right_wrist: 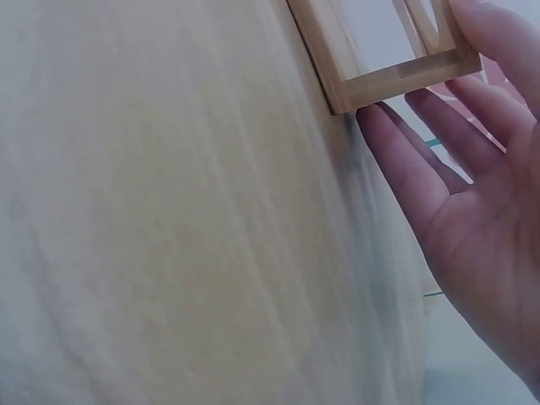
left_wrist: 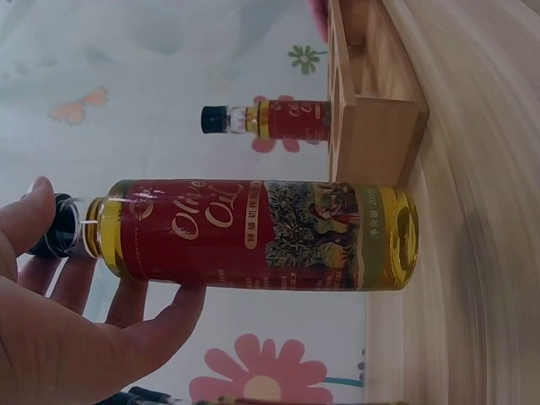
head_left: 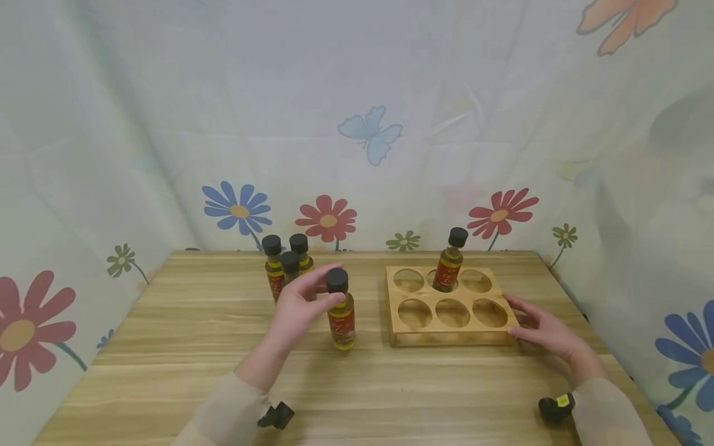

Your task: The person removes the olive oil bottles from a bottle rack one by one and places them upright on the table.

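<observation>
Left of the rack (head_left: pixel 452 339), your left hand (head_left: pixel 297 306) pinches the likely stiff, slippery oil bottle (head_left: pixel 342 319) at its cap (head_left: pixel 337 280), sensibly; your right hand (head_left: pixel 543 331) grips the rack.

A pale, cream-toned left sleeve (head_left: pixel 225 409) and a matching right sleeve (head_left: pixel 608 412) cover the person's forearms in the head view I monitor from a distance. Both look plain and soft, their hems ending behind the wrists and leaving the left hand (head_left: pixel 298 305) and right hand (head_left: pixel 543 331) bare. Beside the left hem I make out a small black left device (head_left: pixel 283 414), angular and block-like. The right device (head_left: pixel 551 411), also black, looks rounder and bears a bright yellow patch (head_left: pixel 563 401) whose markings are too small for me to read.
</observation>
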### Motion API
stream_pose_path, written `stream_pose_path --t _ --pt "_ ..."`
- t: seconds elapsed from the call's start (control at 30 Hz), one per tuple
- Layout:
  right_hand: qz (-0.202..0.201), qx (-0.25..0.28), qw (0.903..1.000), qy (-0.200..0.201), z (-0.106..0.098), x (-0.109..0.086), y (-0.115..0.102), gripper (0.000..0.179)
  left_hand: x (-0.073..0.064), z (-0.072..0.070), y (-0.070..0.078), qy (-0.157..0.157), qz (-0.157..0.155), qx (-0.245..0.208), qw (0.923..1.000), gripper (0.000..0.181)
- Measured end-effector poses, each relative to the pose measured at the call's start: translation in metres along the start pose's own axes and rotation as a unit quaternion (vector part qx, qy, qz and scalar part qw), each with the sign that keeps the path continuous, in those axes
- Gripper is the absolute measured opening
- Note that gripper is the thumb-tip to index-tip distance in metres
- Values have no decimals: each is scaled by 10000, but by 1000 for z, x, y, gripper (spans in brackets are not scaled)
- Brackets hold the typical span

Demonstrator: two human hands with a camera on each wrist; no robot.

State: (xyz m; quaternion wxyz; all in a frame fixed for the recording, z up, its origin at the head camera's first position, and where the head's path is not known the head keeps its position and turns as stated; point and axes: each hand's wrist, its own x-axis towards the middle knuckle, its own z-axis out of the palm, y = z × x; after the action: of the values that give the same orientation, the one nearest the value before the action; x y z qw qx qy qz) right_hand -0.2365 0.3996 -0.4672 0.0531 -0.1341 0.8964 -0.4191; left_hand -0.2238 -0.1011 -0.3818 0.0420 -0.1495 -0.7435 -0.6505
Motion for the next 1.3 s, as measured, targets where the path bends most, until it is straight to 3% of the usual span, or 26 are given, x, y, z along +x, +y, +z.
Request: stream_pose_path --t 0.33,0.73,1.3 --pt "-137 354 9993 -54 -3 0 1 75 -9 -21 -6 43 -111 -75 9999 47" --pt "-125 429 9990 -87 -3 2 3 75 -17 -38 -12 135 -591 210 9979 49" --pt "-62 342 9994 -65 -3 3 1 76 -31 -84 -16 639 -229 174 9975 47"
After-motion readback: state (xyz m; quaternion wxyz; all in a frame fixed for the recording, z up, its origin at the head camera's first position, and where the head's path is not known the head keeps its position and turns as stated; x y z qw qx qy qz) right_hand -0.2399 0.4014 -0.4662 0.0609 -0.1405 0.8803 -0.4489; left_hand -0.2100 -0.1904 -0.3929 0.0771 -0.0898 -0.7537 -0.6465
